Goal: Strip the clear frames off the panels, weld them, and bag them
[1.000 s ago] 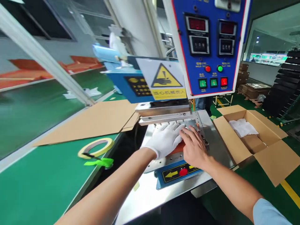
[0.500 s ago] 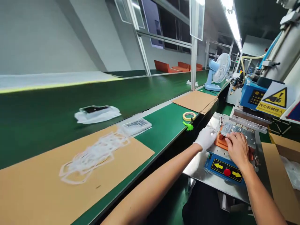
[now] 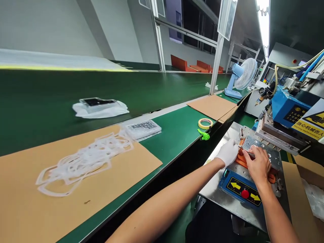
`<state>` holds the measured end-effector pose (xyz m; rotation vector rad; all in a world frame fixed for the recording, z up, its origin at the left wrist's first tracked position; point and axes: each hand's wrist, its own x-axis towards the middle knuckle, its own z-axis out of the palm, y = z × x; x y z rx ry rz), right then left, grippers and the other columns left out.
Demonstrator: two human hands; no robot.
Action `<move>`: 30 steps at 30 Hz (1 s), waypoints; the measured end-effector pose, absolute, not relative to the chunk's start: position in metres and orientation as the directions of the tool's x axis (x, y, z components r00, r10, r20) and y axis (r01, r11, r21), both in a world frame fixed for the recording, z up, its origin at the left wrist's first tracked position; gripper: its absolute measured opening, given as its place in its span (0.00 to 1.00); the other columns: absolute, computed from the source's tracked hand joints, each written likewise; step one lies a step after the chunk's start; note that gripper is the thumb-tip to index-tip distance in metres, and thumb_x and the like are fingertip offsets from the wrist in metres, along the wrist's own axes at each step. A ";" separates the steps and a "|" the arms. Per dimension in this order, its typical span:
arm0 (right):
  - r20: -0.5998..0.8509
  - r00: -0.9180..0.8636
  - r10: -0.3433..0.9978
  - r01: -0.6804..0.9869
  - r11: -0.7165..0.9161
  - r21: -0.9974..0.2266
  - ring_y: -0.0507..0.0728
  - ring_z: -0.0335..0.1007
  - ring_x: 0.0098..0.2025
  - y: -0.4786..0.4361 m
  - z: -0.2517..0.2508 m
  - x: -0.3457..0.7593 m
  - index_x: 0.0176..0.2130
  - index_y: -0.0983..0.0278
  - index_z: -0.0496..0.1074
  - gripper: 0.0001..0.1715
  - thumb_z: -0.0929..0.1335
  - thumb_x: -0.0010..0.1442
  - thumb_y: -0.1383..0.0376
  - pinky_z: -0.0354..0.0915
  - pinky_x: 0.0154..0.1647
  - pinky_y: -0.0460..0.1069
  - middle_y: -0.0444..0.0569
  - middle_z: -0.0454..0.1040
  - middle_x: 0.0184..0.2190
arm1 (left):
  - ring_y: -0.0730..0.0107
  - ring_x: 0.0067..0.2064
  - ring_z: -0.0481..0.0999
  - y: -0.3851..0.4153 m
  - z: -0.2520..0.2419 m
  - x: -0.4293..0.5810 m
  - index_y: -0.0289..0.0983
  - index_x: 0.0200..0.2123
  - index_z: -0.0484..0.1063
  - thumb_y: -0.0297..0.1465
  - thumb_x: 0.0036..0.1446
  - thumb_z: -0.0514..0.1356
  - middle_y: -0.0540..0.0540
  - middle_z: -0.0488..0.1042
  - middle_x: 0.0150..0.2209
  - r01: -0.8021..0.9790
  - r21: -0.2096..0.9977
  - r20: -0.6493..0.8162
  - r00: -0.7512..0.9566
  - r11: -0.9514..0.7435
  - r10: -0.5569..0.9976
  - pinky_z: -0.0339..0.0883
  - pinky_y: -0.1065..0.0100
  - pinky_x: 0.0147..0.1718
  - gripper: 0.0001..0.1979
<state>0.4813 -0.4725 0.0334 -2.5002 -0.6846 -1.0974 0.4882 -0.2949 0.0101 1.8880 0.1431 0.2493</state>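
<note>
My left hand (image 3: 227, 154), in a white glove, is at the left end of a fixture. Its fingertips are pinched together by an orange block (image 3: 242, 161); whatever they hold is too small to make out. My bare right hand (image 3: 258, 166) has its bent fingers over the front edge of a grooved metal plate (image 3: 272, 152) above the orange block, thumb pointing toward the left hand. Below them sits a blue control box (image 3: 222, 182) with yellow arrows and a red button (image 3: 245, 193).
A press head (image 3: 280, 133) with a warning sign overhangs the fixture's back right. Leftward, a bench carries white cut-out strips (image 3: 86, 162) on cardboard, a bagged stack (image 3: 143, 130), tape (image 3: 205, 123) and a fan (image 3: 238, 79). An open carton (image 3: 308, 168) stands at right.
My view has shifted, so the press sits farther right. My left fingertips have come in to the plate's left end. My right thumb has moved to the plate's front edge, its fingers more bent.
</note>
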 end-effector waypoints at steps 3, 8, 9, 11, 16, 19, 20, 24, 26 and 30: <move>0.754 0.586 0.297 0.548 -0.830 -0.098 0.64 0.74 0.44 -0.472 0.033 0.481 0.45 0.59 0.80 0.22 0.68 0.73 0.45 0.64 0.44 0.54 0.50 0.83 0.40 | 0.65 0.37 0.76 -0.297 0.010 0.485 0.39 0.40 0.72 0.26 0.64 0.52 0.46 0.78 0.35 -0.058 0.972 0.106 0.972 -0.227 0.208 0.69 0.67 0.37 0.08; 0.763 0.576 0.293 0.556 -0.825 -0.103 0.64 0.74 0.43 -0.472 0.034 0.480 0.46 0.60 0.80 0.23 0.67 0.74 0.45 0.64 0.44 0.54 0.51 0.83 0.40 | 0.70 0.33 0.77 -0.303 0.012 0.485 0.37 0.48 0.73 0.23 0.63 0.50 0.48 0.79 0.37 -0.093 0.992 0.107 0.979 -0.087 0.174 0.71 0.70 0.33 0.16; 0.763 0.577 0.291 0.557 -0.824 -0.107 0.64 0.74 0.43 -0.472 0.034 0.480 0.46 0.60 0.80 0.23 0.67 0.74 0.46 0.64 0.44 0.54 0.51 0.83 0.40 | 0.70 0.32 0.76 -0.305 0.013 0.485 0.37 0.48 0.73 0.23 0.63 0.51 0.48 0.79 0.37 -0.089 0.993 0.102 0.979 -0.077 0.176 0.71 0.71 0.33 0.16; 0.762 0.578 0.291 0.560 -0.821 -0.111 0.64 0.74 0.43 -0.472 0.034 0.480 0.46 0.60 0.80 0.22 0.67 0.74 0.46 0.64 0.44 0.55 0.52 0.83 0.41 | 0.71 0.31 0.75 -0.306 0.015 0.485 0.37 0.48 0.74 0.23 0.62 0.52 0.48 0.79 0.37 -0.079 0.994 0.091 0.982 -0.074 0.168 0.70 0.71 0.32 0.15; 0.752 0.591 0.292 0.559 -0.820 -0.121 0.64 0.73 0.43 -0.474 0.032 0.483 0.47 0.60 0.80 0.21 0.68 0.74 0.47 0.64 0.45 0.55 0.51 0.83 0.40 | 0.68 0.30 0.74 -0.303 0.017 0.490 0.38 0.35 0.73 0.25 0.64 0.56 0.50 0.76 0.28 -0.071 0.983 0.095 0.985 -0.168 0.142 0.68 0.69 0.33 0.07; 0.745 0.598 0.295 0.556 -0.822 -0.121 0.64 0.73 0.43 -0.475 0.031 0.483 0.46 0.59 0.79 0.20 0.69 0.74 0.47 0.64 0.44 0.54 0.50 0.83 0.40 | 0.68 0.28 0.72 -0.302 0.019 0.494 0.39 0.31 0.70 0.26 0.64 0.57 0.51 0.73 0.26 -0.060 0.974 0.088 0.989 -0.219 0.120 0.66 0.69 0.31 0.08; 0.745 0.598 0.295 0.556 -0.823 -0.120 0.64 0.73 0.44 -0.475 0.031 0.484 0.45 0.59 0.79 0.20 0.69 0.73 0.47 0.64 0.44 0.54 0.50 0.83 0.40 | 0.68 0.27 0.71 -0.302 0.020 0.495 0.39 0.31 0.70 0.26 0.65 0.56 0.51 0.72 0.25 -0.053 0.973 0.079 0.991 -0.223 0.109 0.66 0.69 0.30 0.08; 0.755 0.585 0.297 0.562 -0.819 -0.114 0.64 0.73 0.44 -0.475 0.030 0.484 0.46 0.60 0.79 0.21 0.68 0.73 0.46 0.65 0.45 0.55 0.51 0.83 0.40 | 0.69 0.28 0.72 -0.302 0.029 0.493 0.38 0.36 0.70 0.25 0.66 0.51 0.51 0.72 0.26 -0.040 0.971 0.068 0.991 -0.236 0.113 0.67 0.71 0.29 0.09; 0.759 0.578 0.301 0.571 -0.814 -0.111 0.64 0.73 0.44 -0.474 0.030 0.484 0.45 0.60 0.79 0.21 0.68 0.74 0.46 0.65 0.45 0.55 0.51 0.82 0.40 | 0.69 0.33 0.74 -0.302 0.034 0.492 0.38 0.36 0.71 0.24 0.65 0.52 0.50 0.75 0.30 -0.052 0.961 0.092 0.987 -0.272 0.135 0.69 0.71 0.33 0.09; 0.756 0.578 0.306 0.569 -0.816 -0.104 0.64 0.73 0.44 -0.474 0.031 0.484 0.44 0.59 0.79 0.20 0.68 0.74 0.47 0.65 0.45 0.55 0.51 0.83 0.41 | 0.65 0.38 0.76 -0.300 0.040 0.493 0.38 0.34 0.72 0.27 0.66 0.56 0.47 0.79 0.35 -0.060 0.919 0.132 0.978 -0.389 0.162 0.69 0.68 0.40 0.07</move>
